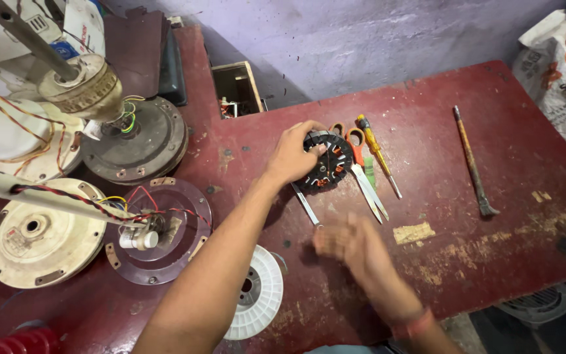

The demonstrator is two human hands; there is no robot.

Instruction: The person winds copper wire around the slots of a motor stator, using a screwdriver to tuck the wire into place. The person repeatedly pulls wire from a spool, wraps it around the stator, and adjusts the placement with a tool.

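1. The left hand (pixel 291 156) lies curled over the left rim of a round black fan stator with copper-coloured windings (pixel 327 165), fingers wrapped on its top edge, thumb low on the near side; it grips the stator against the worn dark-red wooden table (pixel 506 164)
2. The right hand (pixel 347 244) hovers nearer the body, just below the stator and apart from it; it is blurred, so whether its fingers are spread or pressed together cannot be told, and it seems to hold nothing
3. From the right hand the stator lies straight ahead and slightly left; the left hand is the nearer, already on it
4. A flat grey metal strip (pixel 306 205) pokes out from under the stator toward the right hand, its long axis slanting down-right
5. Just right of the left hand's fingertips lie orange-handled scissors (pixel 364 176) and a yellow-handled screwdriver (pixel 376 153), both pointing down-right; a long rusty chisel (pixel 471 162) lies well apart further right
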